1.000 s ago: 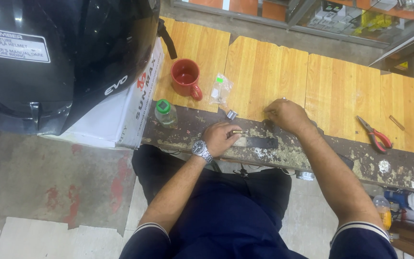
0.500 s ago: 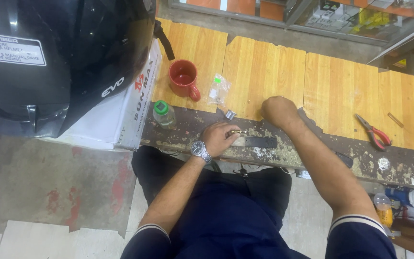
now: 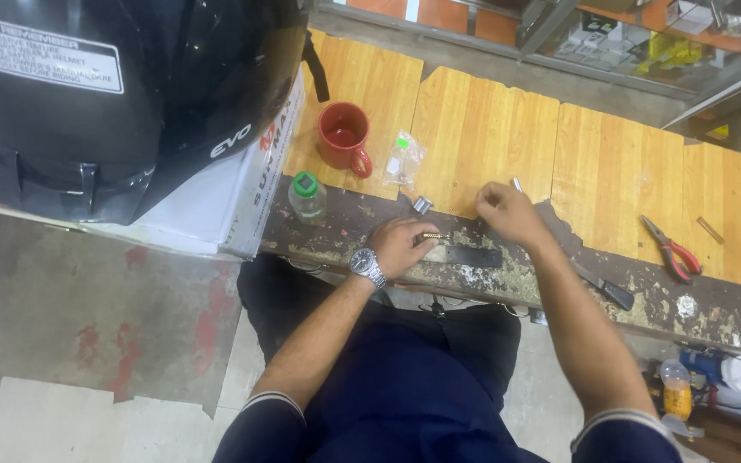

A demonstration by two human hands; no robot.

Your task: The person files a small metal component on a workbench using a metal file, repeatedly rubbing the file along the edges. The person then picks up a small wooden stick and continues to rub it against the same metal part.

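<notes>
While left hand (image 3: 400,244) pinches small brass part (image 3: 431,236) on tabletop (image 3: 490,137) edge, right hand (image 3: 508,214) curls shut nearby, contents unclear. Step: steadying part; next move needs fine fingertip alignment.

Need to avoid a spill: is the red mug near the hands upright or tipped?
Upright. The red mug stands on its base on the wooden bench, rim up, interior visible from above.

A worn wooden workbench (image 3: 490,129) with a scarred dark front edge carries a red mug (image 3: 342,135), a small green-capped bottle (image 3: 307,196), a clear plastic bag (image 3: 405,160), red-handled pliers (image 3: 671,249) and a black helmet (image 3: 122,86) atop a white box (image 3: 242,197).
</notes>
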